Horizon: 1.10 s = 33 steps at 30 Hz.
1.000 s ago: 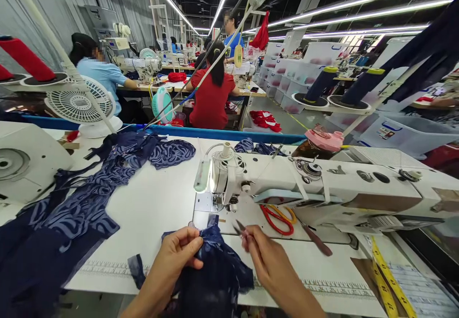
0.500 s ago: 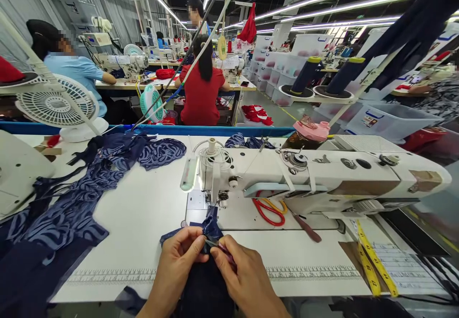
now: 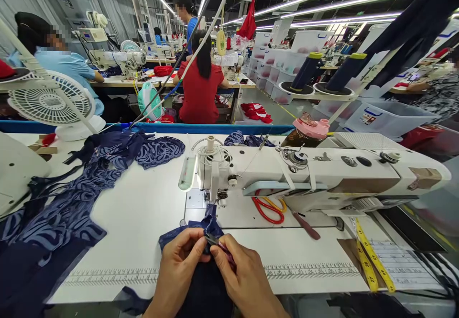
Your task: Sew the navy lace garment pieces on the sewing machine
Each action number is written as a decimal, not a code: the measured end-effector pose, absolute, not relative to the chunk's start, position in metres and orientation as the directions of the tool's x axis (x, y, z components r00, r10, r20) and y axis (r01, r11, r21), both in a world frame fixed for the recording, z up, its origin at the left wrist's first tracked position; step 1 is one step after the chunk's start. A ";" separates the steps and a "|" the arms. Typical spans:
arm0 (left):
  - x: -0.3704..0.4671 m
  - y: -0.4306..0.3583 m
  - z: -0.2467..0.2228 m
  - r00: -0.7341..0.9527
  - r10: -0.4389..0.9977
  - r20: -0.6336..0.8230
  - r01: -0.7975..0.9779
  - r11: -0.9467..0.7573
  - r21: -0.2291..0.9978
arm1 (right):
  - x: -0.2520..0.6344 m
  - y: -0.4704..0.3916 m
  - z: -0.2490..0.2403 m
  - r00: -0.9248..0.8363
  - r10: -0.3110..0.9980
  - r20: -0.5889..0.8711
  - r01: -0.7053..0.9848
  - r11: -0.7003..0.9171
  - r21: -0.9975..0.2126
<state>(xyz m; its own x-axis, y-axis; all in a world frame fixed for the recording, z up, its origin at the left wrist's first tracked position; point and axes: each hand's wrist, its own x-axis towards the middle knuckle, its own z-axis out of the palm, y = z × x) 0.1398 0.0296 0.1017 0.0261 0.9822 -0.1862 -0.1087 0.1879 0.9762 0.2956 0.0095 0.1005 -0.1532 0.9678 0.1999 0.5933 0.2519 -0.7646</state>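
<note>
Left hand [image 3: 181,265] pinches the top edge of a dark navy fabric piece [image 3: 204,284] betw. thumb and fingers, grip clenched on the cloth. Right hand [image 3: 244,277] has its grip closed on a small metal thread snipper [image 3: 215,242], blades at the fabric edge, right beside the left thumb. Fabric bunches up at the near edge of the white worktop [image 3: 143,213], directly in front of the white industrial sewing machine [image 3: 304,174]; a narrow tip of the cloth runs up toward the machine's needle area. Lower part hangs off the worktop edge twd. the person, partly hidden by both hands.

Under the machine's arm, on the bed: red-handled scissors [image 3: 267,209], and just right of them a tool w/ dark reddish-brown handle [image 3: 306,227]. Right of the machine's base, a yellow tape measure [image 3: 373,260] lies across a printed paper. On top of the machine, near its rear: brown jar w/ pink lid [image 3: 308,134]. Left of the machine, well apart, a pile of navy cloth w/ pale blue swirl print [image 3: 79,193] spreads over the worktop. Behind that pile, a white desk fan [image 3: 53,105]. Behind the machine, past a blue rail, a person in a red top [image 3: 200,91] sits w/ back turned at another station; farther left, a person in a light blue top [image 3: 71,71] at a machine.
</note>
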 end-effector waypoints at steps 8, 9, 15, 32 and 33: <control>0.143 0.026 0.101 -0.003 0.992 -0.123 -0.070 0.122 0.990 | 0.294 0.009 0.093 -0.151 0.948 0.282 0.622 0.312 -0.718; 0.144 0.026 0.101 -0.009 0.993 -0.120 -0.061 0.119 0.991 | 0.295 0.009 0.093 -0.148 0.947 0.286 0.615 0.314 -0.723; 0.142 0.026 0.098 -0.026 0.992 -0.126 -0.006 0.126 0.992 | 0.307 0.013 0.108 -0.118 0.990 0.072 0.388 0.113 -0.915; 0.154 0.019 0.095 0.099 0.965 -0.244 -0.016 0.247 0.969 | 0.296 0.025 0.101 -0.084 0.996 -0.015 0.352 0.016 -0.936; 0.155 0.020 0.096 0.109 0.957 -0.267 -0.062 0.275 0.959 | 0.296 0.026 0.101 -0.070 0.997 -0.026 0.300 -0.004 -0.954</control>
